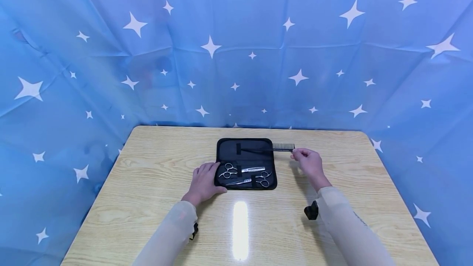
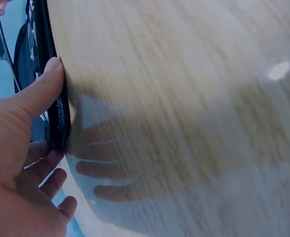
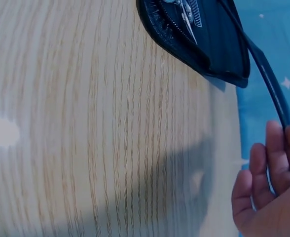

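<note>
A black zip case lies open on the table. My left hand holds it at its left side, thumb along the near edge and fingers at the left edge, as the left wrist view shows on the case. To the right, my right hand pinches the toothed end of a black tail comb. Its thin tail reaches left to an elastic loop; whether it passes through is too small to tell. Thinning scissors and, nearer me, haircutting scissors sit under loops in the case.
The wooden table has rounded far corners. Behind it hangs a blue curtain with white stars. A bright light reflection shows on the tabletop near me. Each wrist carries a small black device, the right one plainer in view.
</note>
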Demonstrator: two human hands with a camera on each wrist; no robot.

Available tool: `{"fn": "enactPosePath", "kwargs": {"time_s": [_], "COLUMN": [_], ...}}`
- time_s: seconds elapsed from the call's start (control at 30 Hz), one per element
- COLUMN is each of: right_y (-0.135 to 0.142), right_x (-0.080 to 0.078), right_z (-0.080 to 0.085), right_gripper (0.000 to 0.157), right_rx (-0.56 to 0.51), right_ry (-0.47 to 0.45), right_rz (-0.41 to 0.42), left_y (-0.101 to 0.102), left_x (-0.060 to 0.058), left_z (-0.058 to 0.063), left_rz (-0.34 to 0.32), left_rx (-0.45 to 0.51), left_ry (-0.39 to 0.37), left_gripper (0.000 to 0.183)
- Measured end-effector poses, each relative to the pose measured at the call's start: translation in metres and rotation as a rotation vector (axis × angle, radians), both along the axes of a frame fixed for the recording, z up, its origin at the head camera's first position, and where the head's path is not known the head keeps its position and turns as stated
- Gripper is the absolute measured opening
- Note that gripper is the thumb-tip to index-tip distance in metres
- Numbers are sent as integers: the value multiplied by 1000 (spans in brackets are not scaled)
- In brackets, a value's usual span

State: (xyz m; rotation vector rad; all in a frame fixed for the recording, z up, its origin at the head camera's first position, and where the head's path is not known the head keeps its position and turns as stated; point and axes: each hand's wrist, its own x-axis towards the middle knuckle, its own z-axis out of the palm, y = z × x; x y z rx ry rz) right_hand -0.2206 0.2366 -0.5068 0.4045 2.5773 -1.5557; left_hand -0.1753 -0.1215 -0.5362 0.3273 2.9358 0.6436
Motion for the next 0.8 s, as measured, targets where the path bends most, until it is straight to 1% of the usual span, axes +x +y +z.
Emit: {"fn": "enactPosePath", "kwargs": {"time_s": [0.1, 0.17, 0.3, 0.4, 0.47, 0.6, 0.73, 0.8], "right_y": [-1, -2, -4, -5, -5, -7, -10, -12], "right_x": [0, -1, -4, -6, -8, -12, -14, -15], "right_z": [0, -1, -4, -6, -8, -12, -15, -17], "right_gripper": [45, 45, 43, 39, 35, 26, 22, 22], "right_rx": [-71, -136, -251, -299, -314, -301, -280, -270], "right_ry": [-13, -19, -14, -10, -8, -11, -23, -23], "right_rz": [-32, -75, -164, -198, -203, -222, -245, -241], "left_y": [0, 0, 1, 1, 0, 0, 1, 0], "left_x": [-1, -1, -1, -1, -2, -2, -2, -2], "left_z": [-1, -2, -3, -4, -4, -4, -4, -3], "left_rz": [5, 9, 13, 16, 18, 19, 18, 18], "left_rx": [5, 10, 16, 13, 8, 4, 0, 0], "left_ry": [1, 1, 3, -1, -2, -1, -3, -7], "left_gripper": [94, 94, 93, 93, 93, 93, 93, 93]}}
